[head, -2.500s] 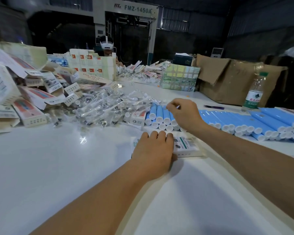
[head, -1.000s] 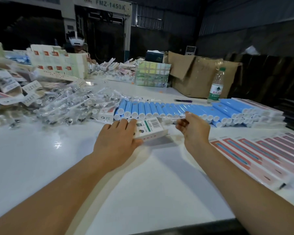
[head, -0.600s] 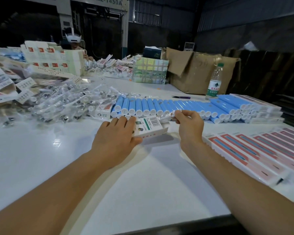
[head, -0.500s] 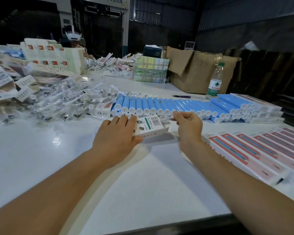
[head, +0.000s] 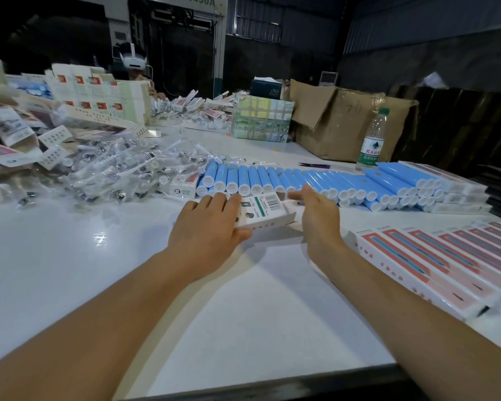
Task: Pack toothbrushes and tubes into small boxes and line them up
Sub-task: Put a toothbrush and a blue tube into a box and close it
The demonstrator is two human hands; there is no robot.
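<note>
The left hand [head: 206, 227] grips a small white box [head: 262, 211] with a barcode on its upper face, thumb under the near edge and fingers over the top, lifting it slightly off the worktop [head: 128, 285] just in front of the row of blue tubes [head: 301, 180]. The right hand [head: 318, 215] is at the box's open right end; whether its fingers pinch a flap or a tube cannot be told. To do this step well, the person should probably keep the box steady and level with its mouth facing right, so contents slide straight in without catching the flap. The heap of wrapped toothbrushes [head: 122, 172] lies toward the worktop's left side, near at hand. Once closed, the box likely belongs beside the finished red-striped boxes [head: 417, 264] lined along the right edge, ends flush.
</note>
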